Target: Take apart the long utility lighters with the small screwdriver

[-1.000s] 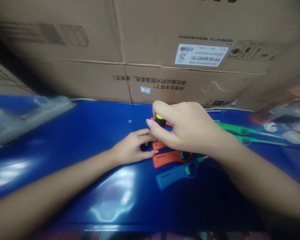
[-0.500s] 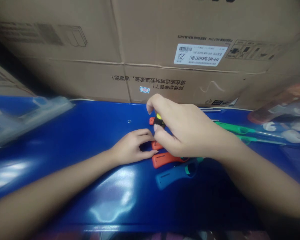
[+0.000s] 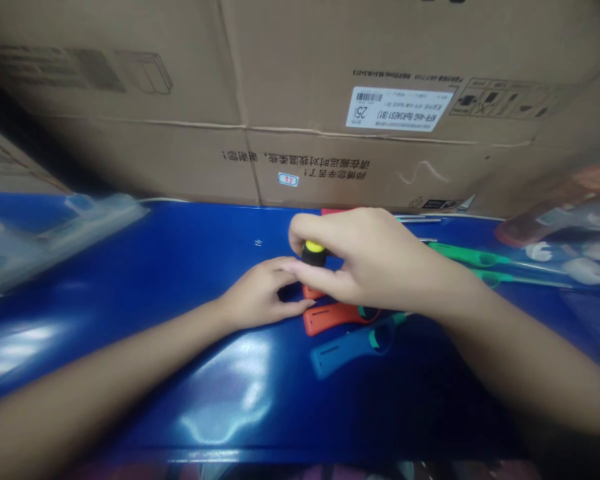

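Note:
My right hand (image 3: 365,260) is closed, thumb and finger, round the black handle with a yellow top of what looks like a screwdriver (image 3: 314,253). It stands over an orange stick lighter (image 3: 311,292), and its tip is hidden. With curled fingers, my left hand (image 3: 265,293) grips the end of that lighter, whose far part lies out of sight under my right hand. Nearer to me lie a second orange lighter (image 3: 333,318), beside my left thumb, and a blue lighter (image 3: 343,353).
Two green lighters (image 3: 465,255) with metal stems lie at the right, near a blurred clear container (image 3: 555,207). A plastic-wrapped item (image 3: 80,233) rests at the left. A large cardboard box (image 3: 300,153) stands along the back of the blue table (image 3: 190,240).
My right hand has shifted slightly left and down, and the screwdriver handle now stands over the held lighter. A red thing shows behind my right hand. My left hand has stayed in place.

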